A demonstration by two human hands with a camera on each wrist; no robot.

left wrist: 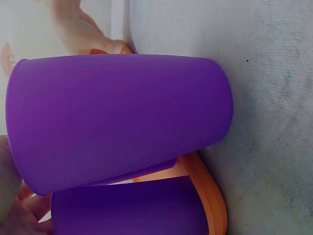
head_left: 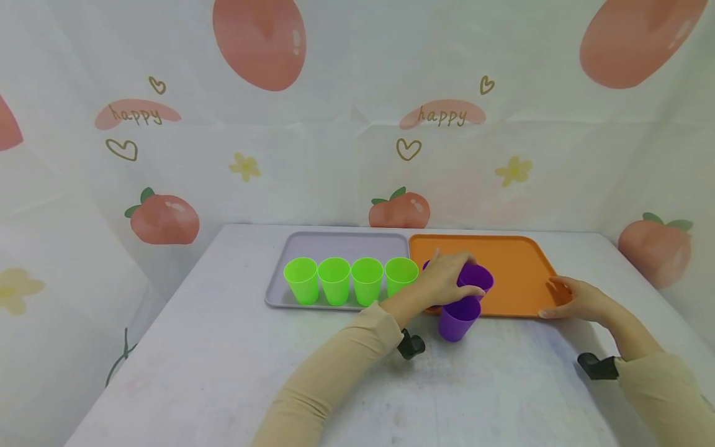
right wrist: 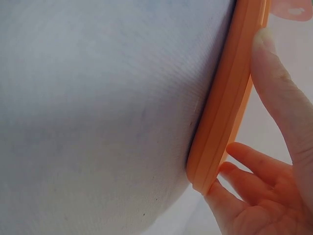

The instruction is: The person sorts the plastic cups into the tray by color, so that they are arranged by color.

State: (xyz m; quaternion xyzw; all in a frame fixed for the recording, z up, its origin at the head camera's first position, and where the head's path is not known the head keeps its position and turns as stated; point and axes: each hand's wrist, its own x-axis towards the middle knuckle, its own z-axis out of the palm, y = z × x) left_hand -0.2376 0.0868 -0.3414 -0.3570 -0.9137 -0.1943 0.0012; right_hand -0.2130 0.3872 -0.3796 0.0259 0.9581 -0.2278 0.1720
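Observation:
My left hand (head_left: 444, 282) reaches over the purple cups at the left end of an orange tray (head_left: 516, 273). Its thumb and fingers pinch the rim of a purple cup (head_left: 479, 277). A second purple cup (head_left: 458, 320) stands upright in front of it and fills much of the left wrist view as a near purple cup (left wrist: 117, 117). Part of another purple rim shows behind the hand, mostly hidden. At the orange tray's front right corner is my right hand (head_left: 581, 301). Its thumb (right wrist: 274, 73) lies along the tray edge (right wrist: 227, 98), with fingertips against the side.
A grey tray (head_left: 346, 243) adjoins the orange one on the left. Several bright green cups stand in a row along its front, among them the leftmost green cup (head_left: 303, 282). A patterned curtain (head_left: 335, 155) hangs behind the white table (head_left: 234, 372).

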